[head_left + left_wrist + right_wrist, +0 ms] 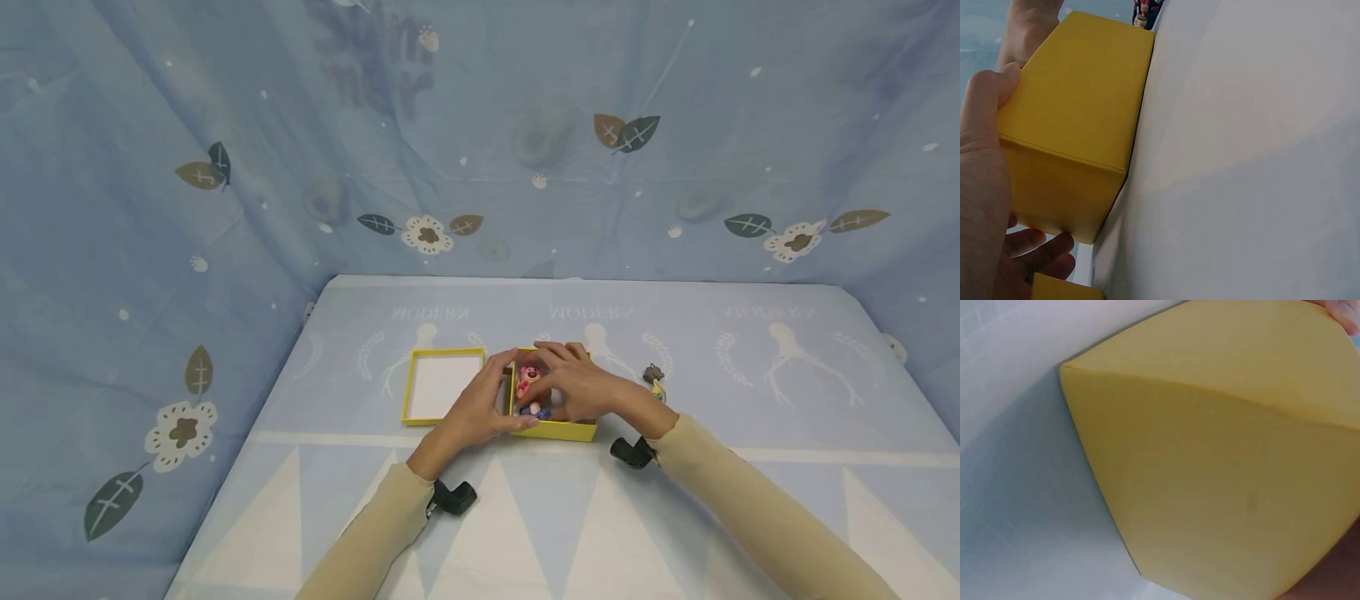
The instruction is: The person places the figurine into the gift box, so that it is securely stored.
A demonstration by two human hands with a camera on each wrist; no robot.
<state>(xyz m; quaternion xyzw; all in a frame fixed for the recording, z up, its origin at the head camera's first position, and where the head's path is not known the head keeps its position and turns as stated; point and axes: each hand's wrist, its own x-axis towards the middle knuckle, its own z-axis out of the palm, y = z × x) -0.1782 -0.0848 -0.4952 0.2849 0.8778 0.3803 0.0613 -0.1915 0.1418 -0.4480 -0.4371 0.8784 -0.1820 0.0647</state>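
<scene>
An open yellow box (558,430) stands on the table with small toys inside. My left hand (474,406) holds its left side, thumb along the near edge and fingers against the left wall (1066,190). Over the opening, my right hand (576,385) bends its fingers down into the box. Its index finger and thumb are around a pink bear figurine (528,377), whose right part the hand covers. Below the bear lies a blue and white toy (536,411), partly hidden. From the right wrist, only the box's outer walls (1210,475) show, not the fingertips inside.
Left of the box lies a yellow-rimmed lid (442,385), white inside up. A small figurine (656,382) with a dark top is on the table to the right, beyond my right wrist. Patterned blue cloth (480,150) hangs behind the table.
</scene>
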